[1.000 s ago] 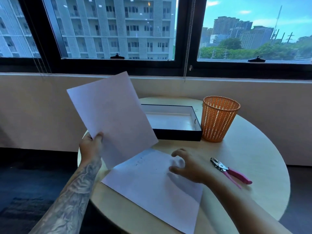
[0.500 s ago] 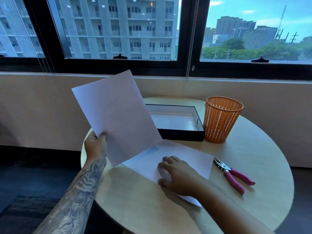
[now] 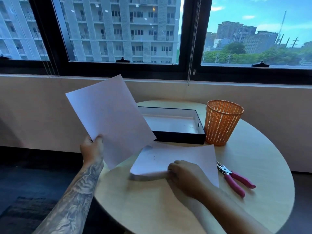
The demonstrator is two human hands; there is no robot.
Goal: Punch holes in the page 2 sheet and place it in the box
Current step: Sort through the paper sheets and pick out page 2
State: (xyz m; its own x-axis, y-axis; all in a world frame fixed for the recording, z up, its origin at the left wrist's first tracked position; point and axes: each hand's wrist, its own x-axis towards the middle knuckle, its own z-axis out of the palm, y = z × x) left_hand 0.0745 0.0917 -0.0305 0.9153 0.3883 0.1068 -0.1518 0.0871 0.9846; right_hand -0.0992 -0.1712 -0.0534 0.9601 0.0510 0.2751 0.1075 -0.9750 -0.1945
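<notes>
Just starting: no holes yet, it seems.
The left hand (image 3: 92,147) holds one sheet (image 3: 109,119) up; the right hand (image 3: 184,173) pinches the other sheet (image 3: 177,156) on the table (image 3: 152,208), by the box (image 3: 179,138). Which is page 2? Cannot tell. The punch (image 3: 234,177) lies untouched.

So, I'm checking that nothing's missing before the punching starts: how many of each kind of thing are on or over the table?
Paper sheets: 2, the raised sheet held by the left hand and the lower sheet gripped by the right hand
Box: 1
Orange basket: 1
Hole punch: 1
Total: 5
</notes>
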